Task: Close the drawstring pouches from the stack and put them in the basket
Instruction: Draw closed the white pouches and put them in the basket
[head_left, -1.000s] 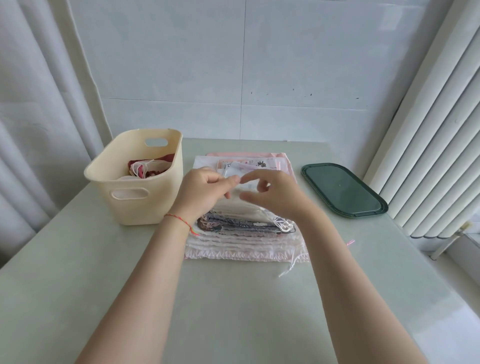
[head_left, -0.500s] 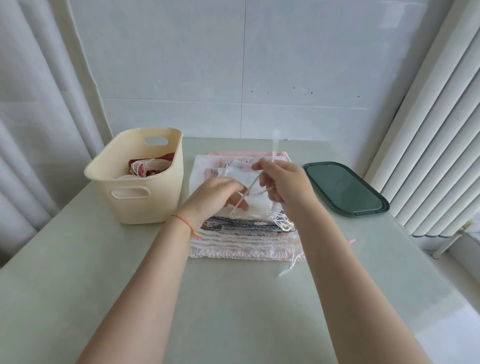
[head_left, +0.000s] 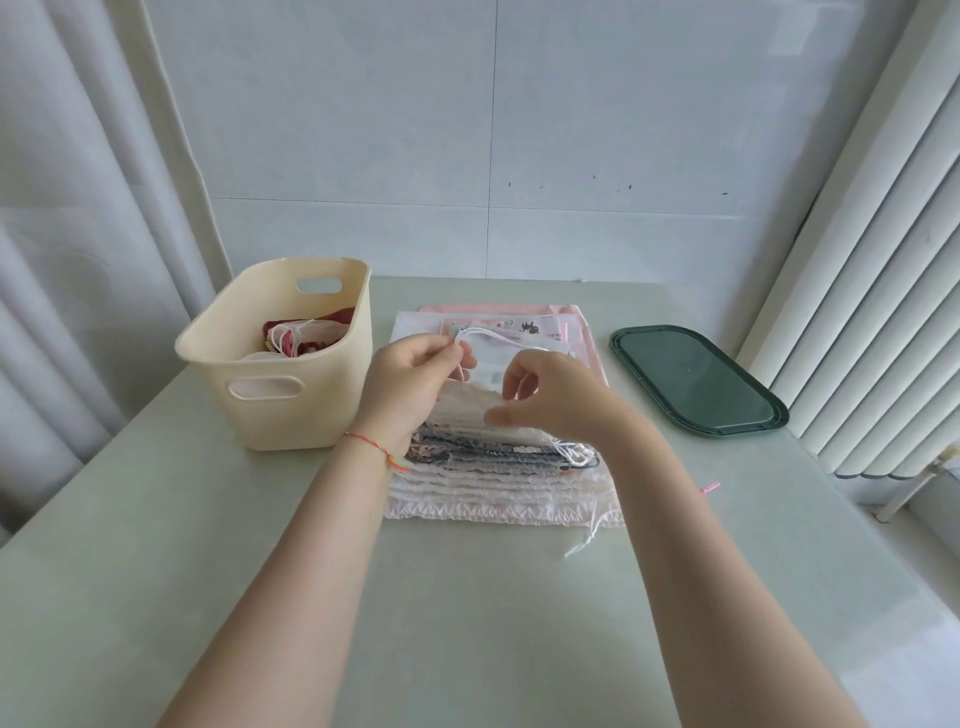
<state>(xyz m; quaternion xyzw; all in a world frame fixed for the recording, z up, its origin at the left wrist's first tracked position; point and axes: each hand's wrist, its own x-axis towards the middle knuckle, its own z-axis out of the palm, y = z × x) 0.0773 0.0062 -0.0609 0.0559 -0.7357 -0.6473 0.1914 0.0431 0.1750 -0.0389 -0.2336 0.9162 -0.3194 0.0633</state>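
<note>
Above the stack (head_left: 498, 467) at table centre, the left hand (head_left: 410, 384) pinches a white cord (head_left: 498, 339) while the right hand (head_left: 556, 400) grips the top pouch (head_left: 488, 371), light, limp fabric best gathered by its strings, right of the basket (head_left: 280, 364).

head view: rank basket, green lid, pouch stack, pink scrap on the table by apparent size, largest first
1. pouch stack, partly hidden by the hands
2. basket and green lid: look alike in area, and the basket's height shows while the lid lies flat, so unranked
3. pink scrap, far smallest
</note>
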